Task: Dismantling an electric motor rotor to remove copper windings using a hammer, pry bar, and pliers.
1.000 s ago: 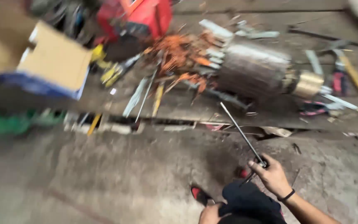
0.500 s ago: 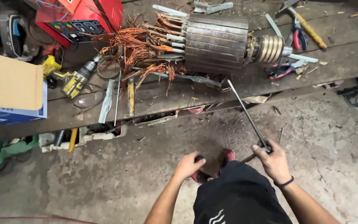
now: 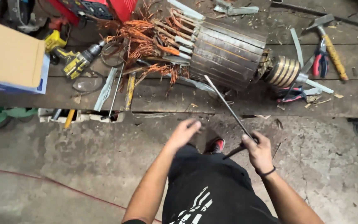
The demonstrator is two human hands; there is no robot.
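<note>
A large grooved motor rotor lies on a low wooden bench, with tangled copper wire spilling from its left end and brass slip rings on its right end. My right hand grips a long thin metal rod that slants up toward the rotor's lower edge. My left hand hovers with fingers apart, holding nothing, just in front of the bench edge. My black trousers and a red shoe show below.
A cardboard box sits at the left, a yellow drill beside it, a red machine behind. A hammer and red-handled pliers lie at the right. The floor is stained concrete with a red cable.
The view has steadied and drawn closer to the bench. My left hand has come into view and risen toward the bench edge. My right hand keeps hold of the rod.
</note>
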